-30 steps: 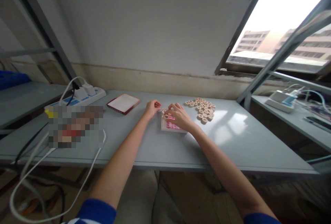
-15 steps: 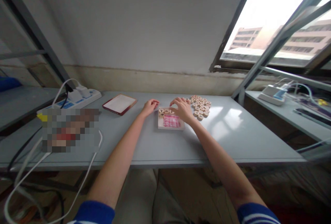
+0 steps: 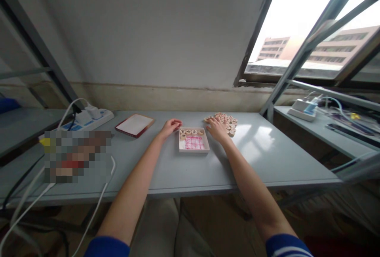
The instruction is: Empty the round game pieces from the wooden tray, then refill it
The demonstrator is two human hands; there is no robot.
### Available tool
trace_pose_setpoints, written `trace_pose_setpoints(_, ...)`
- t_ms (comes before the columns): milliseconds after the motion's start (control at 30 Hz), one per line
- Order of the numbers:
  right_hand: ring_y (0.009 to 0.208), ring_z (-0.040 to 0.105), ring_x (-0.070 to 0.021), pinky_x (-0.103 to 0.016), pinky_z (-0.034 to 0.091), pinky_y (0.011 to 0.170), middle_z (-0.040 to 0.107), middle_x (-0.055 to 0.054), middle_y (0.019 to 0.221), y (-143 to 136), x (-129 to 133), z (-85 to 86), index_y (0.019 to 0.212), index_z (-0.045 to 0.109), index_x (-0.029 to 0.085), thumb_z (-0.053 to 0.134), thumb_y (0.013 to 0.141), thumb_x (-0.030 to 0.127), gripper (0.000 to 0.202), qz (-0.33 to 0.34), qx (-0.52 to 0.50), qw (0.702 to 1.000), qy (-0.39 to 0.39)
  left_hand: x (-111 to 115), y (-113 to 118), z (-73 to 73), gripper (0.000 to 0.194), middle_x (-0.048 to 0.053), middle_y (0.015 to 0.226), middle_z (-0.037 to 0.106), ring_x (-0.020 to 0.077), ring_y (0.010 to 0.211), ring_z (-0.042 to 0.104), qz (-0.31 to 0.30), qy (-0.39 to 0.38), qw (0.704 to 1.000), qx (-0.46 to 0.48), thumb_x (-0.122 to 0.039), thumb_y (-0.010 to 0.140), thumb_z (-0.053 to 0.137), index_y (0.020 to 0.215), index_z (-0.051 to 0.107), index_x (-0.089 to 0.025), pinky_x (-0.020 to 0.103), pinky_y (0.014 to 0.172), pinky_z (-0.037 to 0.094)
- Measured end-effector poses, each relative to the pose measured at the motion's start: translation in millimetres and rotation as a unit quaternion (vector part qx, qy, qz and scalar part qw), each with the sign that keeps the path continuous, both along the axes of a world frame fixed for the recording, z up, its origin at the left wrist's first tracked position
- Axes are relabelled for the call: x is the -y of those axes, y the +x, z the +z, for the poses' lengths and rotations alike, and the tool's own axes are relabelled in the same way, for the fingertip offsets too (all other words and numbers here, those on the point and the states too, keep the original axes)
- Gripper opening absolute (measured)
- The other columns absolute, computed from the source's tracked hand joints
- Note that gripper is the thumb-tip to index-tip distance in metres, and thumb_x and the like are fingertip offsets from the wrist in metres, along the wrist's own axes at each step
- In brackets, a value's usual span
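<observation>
A shallow white box (image 3: 194, 151) sits on the desk in front of me, with a pink grid on its floor. Several round wooden Chinese chess pieces (image 3: 189, 132) line its back edge, and another lies in a second row at the left. Beside the box's back left corner is my left hand (image 3: 170, 128), its fingers curled together; whatever they may hold is hidden. My right hand (image 3: 218, 128) reaches over the near left part of a heap of Chinese chess pieces (image 3: 231, 124), fingers apart and pointing down. Some pieces are hidden beneath it.
A box lid (image 3: 135, 125) with a dark red edge lies left of my hands. Farther left are a white power strip (image 3: 99, 119), loose cables (image 3: 105, 185) and a pixelated area. A wall backs the desk (image 3: 178, 177); metal posts stand at both ends.
My right hand has left the white box and moved right to the heap. One more piece now shows in the box's back row. My left hand stays near the corner.
</observation>
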State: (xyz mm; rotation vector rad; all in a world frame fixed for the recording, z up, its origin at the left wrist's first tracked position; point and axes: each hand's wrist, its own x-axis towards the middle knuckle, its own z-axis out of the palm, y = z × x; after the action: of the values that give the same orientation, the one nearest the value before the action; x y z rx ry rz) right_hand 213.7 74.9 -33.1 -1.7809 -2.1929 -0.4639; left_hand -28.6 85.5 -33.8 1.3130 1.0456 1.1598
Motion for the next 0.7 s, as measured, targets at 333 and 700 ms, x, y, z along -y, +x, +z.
trace_pose_setpoints(333,0.115,0.034,-0.0256,-0.057,0.006,0.095,0.047,-0.010,0.123,-4,-9,-10.0,0.118,0.046,0.020,0.034,0.083,0.020,0.036,0.038,-0.012,0.999,-0.011,-6,-6,-7.1,0.026,0.003,0.077,0.064,0.0112,0.070,0.056,0.076,0.144,0.967,-0.198,-0.001,0.059,0.051,0.077,0.063,-0.015,0.022,0.063,0.045)
trace_pose_setpoints(700,0.110,0.036,-0.0263,-0.048,0.013,0.095,0.048,-0.011,0.120,-7,-8,-6.0,0.119,0.045,0.018,0.039,0.081,0.023,0.039,0.026,-0.015,0.999,0.024,-2,0,-11.8,0.025,0.002,0.082,0.065,0.0119,0.068,0.056,0.014,0.165,0.932,-0.322,-0.006,0.063,0.049,0.080,0.065,-0.017,0.023,0.067,0.047)
